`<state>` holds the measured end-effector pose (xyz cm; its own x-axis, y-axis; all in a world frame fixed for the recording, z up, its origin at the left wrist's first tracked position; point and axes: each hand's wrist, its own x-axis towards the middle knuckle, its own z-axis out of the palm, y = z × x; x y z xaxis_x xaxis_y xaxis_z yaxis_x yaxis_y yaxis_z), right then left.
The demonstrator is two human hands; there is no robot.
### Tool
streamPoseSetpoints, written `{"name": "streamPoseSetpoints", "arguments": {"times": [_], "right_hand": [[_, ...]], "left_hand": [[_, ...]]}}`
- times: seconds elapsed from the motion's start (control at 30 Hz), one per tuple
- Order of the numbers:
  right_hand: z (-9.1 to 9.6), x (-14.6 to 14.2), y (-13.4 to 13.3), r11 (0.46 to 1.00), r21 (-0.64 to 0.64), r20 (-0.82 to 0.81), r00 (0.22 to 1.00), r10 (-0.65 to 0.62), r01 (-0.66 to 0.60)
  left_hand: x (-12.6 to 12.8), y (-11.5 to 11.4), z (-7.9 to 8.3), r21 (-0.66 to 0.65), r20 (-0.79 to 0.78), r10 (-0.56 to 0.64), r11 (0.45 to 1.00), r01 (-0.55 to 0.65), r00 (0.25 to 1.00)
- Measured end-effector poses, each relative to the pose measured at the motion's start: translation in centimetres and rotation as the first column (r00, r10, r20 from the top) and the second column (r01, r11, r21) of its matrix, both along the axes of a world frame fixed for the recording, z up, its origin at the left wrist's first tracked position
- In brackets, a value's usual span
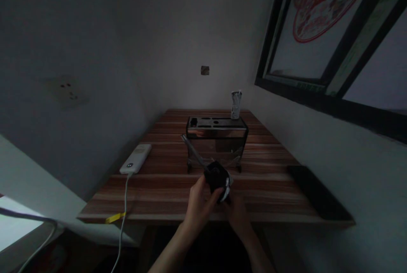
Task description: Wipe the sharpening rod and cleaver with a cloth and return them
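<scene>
head view, dim room. both hands meet over the near edge of the bench, right at the middle. the left hand has its fingers wrapped narrow around a small black object, thumb up its left side. the right hand sits just under and right of it, touching. whether those fingers close on it, i cannot tell in this light.

the object is held just above the wood, in front of a metal-topped rack. it looks compact, hard-shelled and light, with a white part on its lower right. i'd judge the black body the place to grip, since it fills the palm. no clear long axis, it's chunky. its dark face tips up toward the camera, the white side down and right.

around it: a white power bank far left with its cable dropping off the near edge, a dark flat slab at the right, and a crumpled silvery thing beyond the rack.
</scene>
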<state>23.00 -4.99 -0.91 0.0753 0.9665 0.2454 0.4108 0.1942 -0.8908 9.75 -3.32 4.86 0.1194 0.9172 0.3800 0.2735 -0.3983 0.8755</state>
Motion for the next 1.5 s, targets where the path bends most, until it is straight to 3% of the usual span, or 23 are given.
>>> {"name": "streamPoseSetpoints", "arguments": {"times": [0.23,0.4,0.7,1.1,1.3,1.5], "right_hand": [[-0.5,0.1,-0.1,1.000,-0.017,0.027,1.000,0.000,0.001],[-0.1,0.0,-0.1,1.000,-0.001,0.026,1.000,0.016,-0.016],[0.7,-0.4,-0.1,1.000,0.012,0.003,1.000,-0.022,0.022],[-0.1,-0.4,0.0,0.996,0.041,0.062,0.995,-0.076,0.073],[0.0,-0.5,-0.1,0.996,0.071,0.086,0.994,-0.067,0.061],[0.1,-0.7,0.0,0.996,0.054,0.063,0.995,-0.076,0.072]], "left_hand": [[0.2,-0.3,-0.4,0.031,0.014,0.058,0.998,-0.058,0.998],[0.0,0.0,0.3,0.048,0.037,0.071,0.996,-0.072,0.997],[-1.2,1.3,3.7,0.072,0.162,0.063,0.995,-0.076,0.985],[-3.7,3.2,9.3,0.169,0.352,0.101,0.971,-0.169,0.931],[-4.5,4.9,10.8,0.200,0.478,0.115,0.951,-0.236,0.871],[-5.1,6.6,12.1,0.194,0.656,0.048,0.954,-0.229,0.753]]}}
